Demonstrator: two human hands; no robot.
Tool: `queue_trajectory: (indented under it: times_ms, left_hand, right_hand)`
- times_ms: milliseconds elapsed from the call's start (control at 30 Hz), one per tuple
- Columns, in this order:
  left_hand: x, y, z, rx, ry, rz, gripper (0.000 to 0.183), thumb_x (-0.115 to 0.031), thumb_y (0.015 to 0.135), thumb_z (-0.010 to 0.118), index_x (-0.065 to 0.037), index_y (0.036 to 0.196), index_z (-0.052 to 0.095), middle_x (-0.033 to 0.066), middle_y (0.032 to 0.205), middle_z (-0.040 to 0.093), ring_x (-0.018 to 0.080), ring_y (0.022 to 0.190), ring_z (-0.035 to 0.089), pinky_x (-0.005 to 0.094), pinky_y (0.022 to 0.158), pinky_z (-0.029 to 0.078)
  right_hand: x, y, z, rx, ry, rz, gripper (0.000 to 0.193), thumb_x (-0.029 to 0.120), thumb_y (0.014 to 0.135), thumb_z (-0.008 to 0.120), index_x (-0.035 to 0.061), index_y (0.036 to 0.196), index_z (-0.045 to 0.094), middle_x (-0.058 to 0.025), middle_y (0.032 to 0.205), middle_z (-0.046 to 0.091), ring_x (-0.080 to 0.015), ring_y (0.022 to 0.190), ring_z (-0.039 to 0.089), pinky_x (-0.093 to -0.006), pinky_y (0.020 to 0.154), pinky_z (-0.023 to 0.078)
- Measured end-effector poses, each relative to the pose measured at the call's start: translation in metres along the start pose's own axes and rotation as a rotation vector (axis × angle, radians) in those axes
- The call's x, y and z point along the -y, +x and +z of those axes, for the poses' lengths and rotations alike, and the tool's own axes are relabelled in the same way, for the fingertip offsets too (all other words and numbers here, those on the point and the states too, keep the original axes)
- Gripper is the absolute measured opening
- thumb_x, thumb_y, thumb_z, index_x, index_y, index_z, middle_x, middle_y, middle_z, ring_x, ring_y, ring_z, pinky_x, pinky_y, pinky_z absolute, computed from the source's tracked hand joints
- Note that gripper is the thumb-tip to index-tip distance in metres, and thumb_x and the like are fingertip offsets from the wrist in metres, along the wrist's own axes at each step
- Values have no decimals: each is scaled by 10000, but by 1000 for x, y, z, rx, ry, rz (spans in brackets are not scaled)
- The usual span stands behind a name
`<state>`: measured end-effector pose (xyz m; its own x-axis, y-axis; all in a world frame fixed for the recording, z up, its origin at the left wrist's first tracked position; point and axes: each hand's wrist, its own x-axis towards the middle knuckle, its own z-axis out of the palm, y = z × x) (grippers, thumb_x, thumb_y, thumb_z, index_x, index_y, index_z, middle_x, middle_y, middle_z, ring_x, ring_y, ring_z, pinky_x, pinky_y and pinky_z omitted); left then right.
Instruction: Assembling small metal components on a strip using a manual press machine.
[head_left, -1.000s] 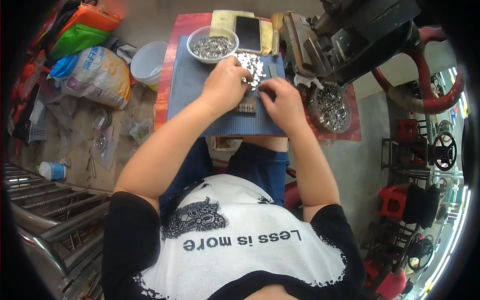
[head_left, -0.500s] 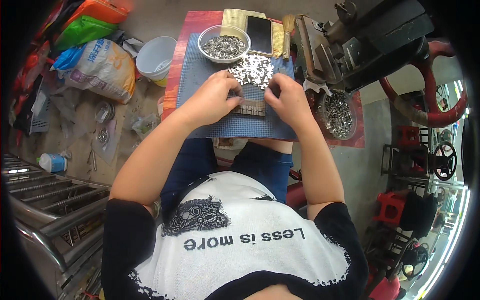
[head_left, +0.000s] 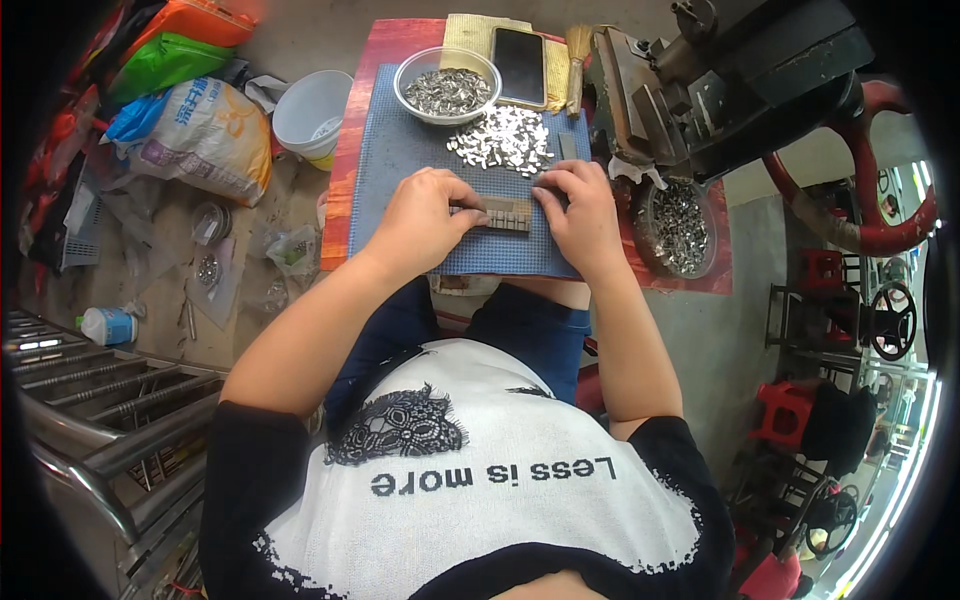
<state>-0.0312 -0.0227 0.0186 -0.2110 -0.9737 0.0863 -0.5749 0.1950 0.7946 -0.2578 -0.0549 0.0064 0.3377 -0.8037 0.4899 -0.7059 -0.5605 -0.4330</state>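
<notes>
A slotted metal block (head_left: pixel 508 218) lies on the blue ribbed mat (head_left: pixel 390 165), with a row of small pieces along its near side. My left hand (head_left: pixel 425 222) is closed at the block's left end, thumb and forefinger against it. Just off its right end is my right hand (head_left: pixel 580 212), thumb and forefinger drawn together; anything between them is too small to make out. Beyond both hands spreads a pile of small shiny metal pieces (head_left: pixel 500 138). A clear bowl (head_left: pixel 402 100) holding more metal pieces stands behind it, to the left.
At the table's back lie a phone (head_left: pixel 519 68) and a brush (head_left: pixel 577 60). A dark bench machine (head_left: pixel 740 90) with a red wheel (head_left: pixel 865 235) rises on the right, above a tub of metal pieces (head_left: pixel 678 232). A white bucket (head_left: pixel 312 108) stands left of the table.
My left hand has drawn back from the pile's edge to the block's left end. My right hand has shifted slightly nearer me. The loose pile has spread a little to the left.
</notes>
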Motion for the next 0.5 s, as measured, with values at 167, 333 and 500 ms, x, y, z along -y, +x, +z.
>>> queue_trajectory:
  times_ms: [167, 333, 500]
  left_hand:
    - [6, 17, -5, -175, 56, 113, 115, -130, 781, 753, -77, 880, 778, 122, 898, 663, 298, 901, 643, 404, 796, 508]
    - [9, 40, 5, -207, 290, 211, 86, -107, 817, 724, -97, 893, 762, 96, 889, 631, 303, 857, 651, 406, 754, 525]
    - [14, 46, 7, -189, 399, 215, 65, -109, 845, 667, -92, 904, 688, 111, 901, 615, 320, 890, 649, 443, 748, 522]
  right_hand:
    - [-6, -7, -1, 30, 18, 8, 69, 75, 819, 712, 50, 881, 695, -94, 996, 629, -310, 973, 559, -422, 867, 433]
    - [2, -9, -2, -20, 33, 55, 113, 74, 844, 687, 50, 949, 649, -103, 1007, 620, -320, 994, 558, -422, 874, 421]
    - [27, 0, 1, 4, 67, -52, 119, 76, 844, 683, 58, 956, 647, -94, 1029, 624, -301, 1020, 567, -410, 878, 412]
